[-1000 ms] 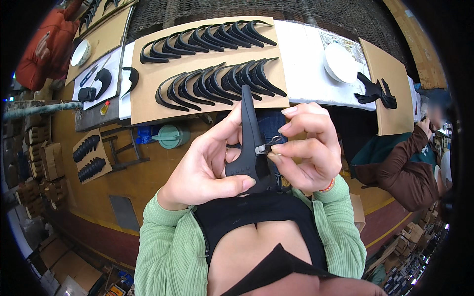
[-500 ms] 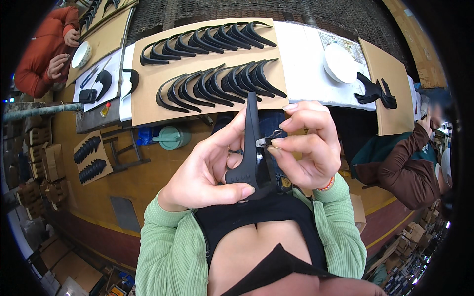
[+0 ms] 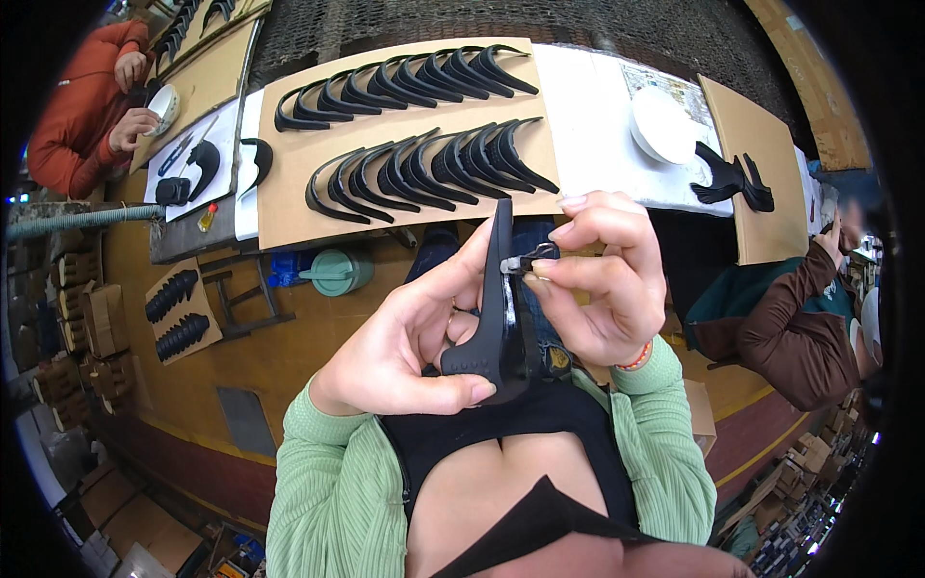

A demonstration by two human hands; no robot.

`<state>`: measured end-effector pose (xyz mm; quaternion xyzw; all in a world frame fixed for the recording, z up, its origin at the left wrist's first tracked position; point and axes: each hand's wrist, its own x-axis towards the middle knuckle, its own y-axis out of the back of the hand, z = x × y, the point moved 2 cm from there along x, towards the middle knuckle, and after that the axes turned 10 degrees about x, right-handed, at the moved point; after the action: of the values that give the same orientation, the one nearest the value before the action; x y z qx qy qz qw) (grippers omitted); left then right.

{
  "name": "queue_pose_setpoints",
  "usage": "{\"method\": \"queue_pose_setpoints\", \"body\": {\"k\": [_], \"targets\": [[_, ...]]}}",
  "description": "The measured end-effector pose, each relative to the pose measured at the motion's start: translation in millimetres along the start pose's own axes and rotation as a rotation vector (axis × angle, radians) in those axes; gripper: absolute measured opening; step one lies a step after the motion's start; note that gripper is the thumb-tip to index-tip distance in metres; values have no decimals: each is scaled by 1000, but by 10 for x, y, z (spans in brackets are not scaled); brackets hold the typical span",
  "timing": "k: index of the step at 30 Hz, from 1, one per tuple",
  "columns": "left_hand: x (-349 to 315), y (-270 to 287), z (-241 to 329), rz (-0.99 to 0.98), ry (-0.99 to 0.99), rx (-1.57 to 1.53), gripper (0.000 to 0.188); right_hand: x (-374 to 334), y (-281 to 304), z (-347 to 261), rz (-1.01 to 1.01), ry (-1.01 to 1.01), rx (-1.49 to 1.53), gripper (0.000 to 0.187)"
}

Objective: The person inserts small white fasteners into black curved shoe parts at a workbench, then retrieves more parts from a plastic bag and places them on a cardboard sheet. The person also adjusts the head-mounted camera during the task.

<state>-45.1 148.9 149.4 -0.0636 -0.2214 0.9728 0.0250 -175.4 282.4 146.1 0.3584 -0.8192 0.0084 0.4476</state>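
My left hand grips a curved black moulded part with a thin upright end and a wider lower end. The thumb presses on the wider end and the other fingers wrap behind it. In my right hand, thumb and fingertips pinch a small black clip with a whitish tip. That tip meets the part's right edge, near its upper half. A shiny, wet-looking strip runs along the edge below the tip. The fingers behind the part are partly hidden.
Two rows of similar black curved parts lie on a cardboard sheet across the table. A white bowl and another black part sit to the right. Co-workers are at left and right. A teal bucket stands below.
The clip in my right hand has turned and risen slightly along the part's edge. The part's top end has tilted a little right. The left co-worker's hand has moved to their bowl.
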Motion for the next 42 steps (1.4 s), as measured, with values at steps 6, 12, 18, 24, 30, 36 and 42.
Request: {"method": "queue_pose_setpoints", "body": {"k": [6,12,18,24,30,36,42], "targets": [[-18,-2,-31,-30,3,-11,97,16,-6,7,32,-4,-38,24],[-6,-13,-22,-48,-14,1,96,43,-6,41,67,-2,-57,23],[-11,-25,-15,-34,-9,14,96,64,-19,69,88,-22,-59,22],[-28,15,-44,-30,30,97,97,94,-21,106,100,-26,-86,18],[-61,13,-32,-22,55,101,96,81,-9,191,189,-272,125,14],[-30,153,-26,110,-88,91,90,37,119,30,15,-204,573,15],[6,173,-90,27,-116,-25,85,27,56,-68,-85,-64,366,21]]}}
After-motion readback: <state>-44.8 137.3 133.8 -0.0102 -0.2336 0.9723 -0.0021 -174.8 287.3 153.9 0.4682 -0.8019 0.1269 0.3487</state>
